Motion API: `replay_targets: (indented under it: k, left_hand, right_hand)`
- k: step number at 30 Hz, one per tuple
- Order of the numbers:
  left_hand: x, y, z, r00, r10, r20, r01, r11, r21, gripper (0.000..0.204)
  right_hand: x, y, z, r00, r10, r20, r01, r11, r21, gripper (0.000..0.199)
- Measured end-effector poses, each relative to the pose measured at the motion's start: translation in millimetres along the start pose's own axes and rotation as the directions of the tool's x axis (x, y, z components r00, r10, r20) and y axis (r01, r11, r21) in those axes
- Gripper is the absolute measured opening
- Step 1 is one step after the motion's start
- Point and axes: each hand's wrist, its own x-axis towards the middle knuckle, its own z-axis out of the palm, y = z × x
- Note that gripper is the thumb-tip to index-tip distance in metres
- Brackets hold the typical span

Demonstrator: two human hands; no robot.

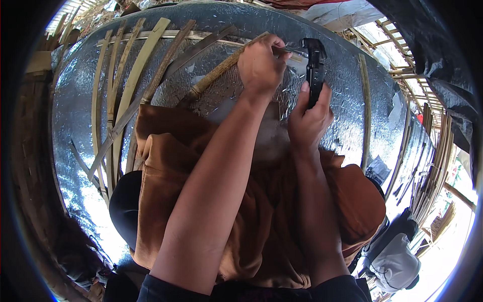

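Both forearms enter from the lower edge and extend forward over the lap, which is covered by a rust-brown cloth (pixel 241 201).

Left hand (pixel 261 63): raised ahead of the body, back of the hand toward the camera, fingers curled closed around the upper end of a long tan bamboo stick (pixel 221 70). The stick slants down and to the left from this hand, with its lower end resting near the edge of the cloth.

Right hand (pixel 309 118): just right of and nearer than the left, fingers wrapped around the lower body of a black plastic sliding caliper (pixel 315 65), thumb lying up along its side. The caliper stands roughly upright; its head sits just beside the left hand's fingertips, at the stick's end. Whether its measuring faces touch the stick cannot be told.

Surroundings: a silver foil-faced mat (pixel 80 100) covers the ground. Several flat split bamboo strips (pixel 126 90) lie fanned across it at left. A grey backpack (pixel 395 256) sits at lower right. No container contents are visible.
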Motion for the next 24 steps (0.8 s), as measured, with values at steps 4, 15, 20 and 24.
replay_targets:
  k: [4, 15, 20, 24]
  left_hand:
    - [0, 6, -1, 0.999, -0.025, 0.028, 0.025, 1.000, -0.004, 0.026]
    - [-1, 3, -1, 1.000, -0.020, 0.004, 0.020, 1.000, -0.018, 0.025]
    - [-1, 4, -1, 0.999, -0.013, 0.031, 0.014, 0.999, -0.033, 0.022]
    - [-1, -2, 1, 1.000, 0.029, -0.010, -0.029, 1.000, -0.008, 0.025]
  right_hand:
    - [0, -1, 0, 0.999, -0.017, -0.029, 0.017, 1.000, -0.008, 0.032]
    - [-5, 0, 4, 0.999, -0.040, -0.025, 0.040, 0.999, -0.003, 0.034]
    - [-4, 4, 3, 0.997, 0.013, 0.075, -0.011, 0.999, -0.031, 0.034]
    - [-2, -2, 2, 0.998, 0.050, 0.023, -0.049, 0.998, -0.025, 0.032]
